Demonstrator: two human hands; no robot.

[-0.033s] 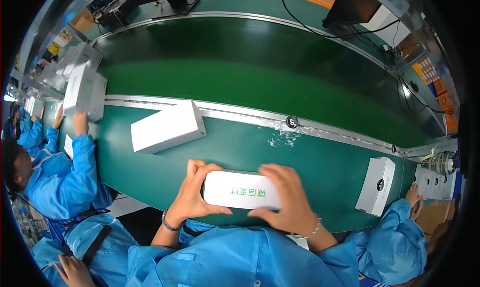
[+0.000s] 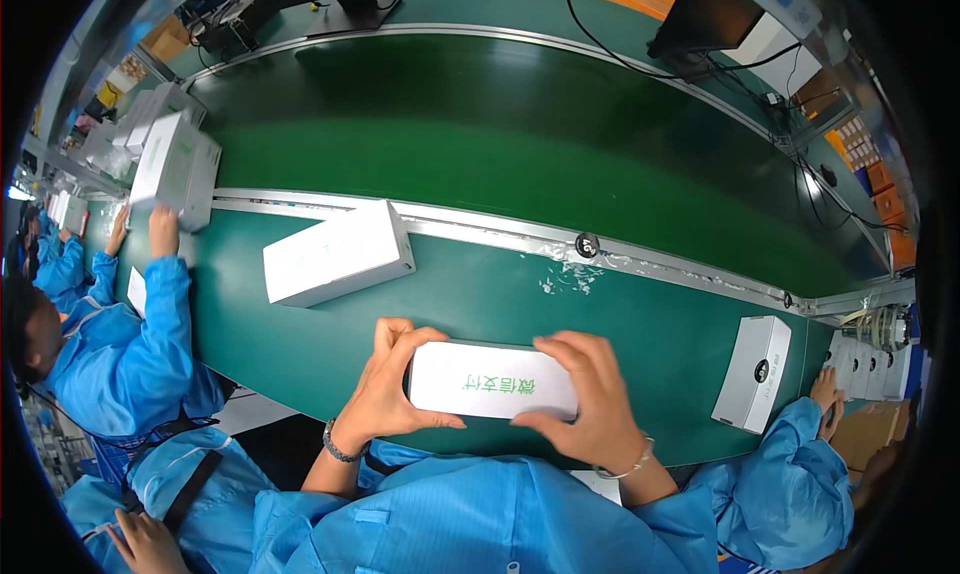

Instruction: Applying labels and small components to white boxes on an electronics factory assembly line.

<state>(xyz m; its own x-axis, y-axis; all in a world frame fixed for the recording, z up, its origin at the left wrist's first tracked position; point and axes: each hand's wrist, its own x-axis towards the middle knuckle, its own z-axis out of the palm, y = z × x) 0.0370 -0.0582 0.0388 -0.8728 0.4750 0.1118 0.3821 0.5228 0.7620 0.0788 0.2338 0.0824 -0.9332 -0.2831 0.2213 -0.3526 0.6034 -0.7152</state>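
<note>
Close in front of me, a long white box [image 2: 492, 382] with green print on its face is held level above the green table. My left hand [image 2: 390, 386] grips its left end, thumb along the lower edge and fingers over the far edge. At the right end, my right hand [image 2: 592, 399] clasps the box between thumb and fingers. Beyond my left hand, a larger white box [image 2: 338, 254] lies on the table at a slant. Another white box [image 2: 752, 374], with a round black sticker on it, lies off to the right.
A metal rail [image 2: 480, 231] divides the table from a green belt [image 2: 520, 144]. White scraps [image 2: 570, 280] and a black round sticker [image 2: 587, 245] lie near it. On the left, a co-worker [image 2: 125, 344] touches stacked white boxes [image 2: 178, 169]; another person's hand [image 2: 826, 392] is at right.
My right hand has shifted slightly right to the end of the box, uncovering more of its face. At left, the co-worker's box has moved a little to the right.
</note>
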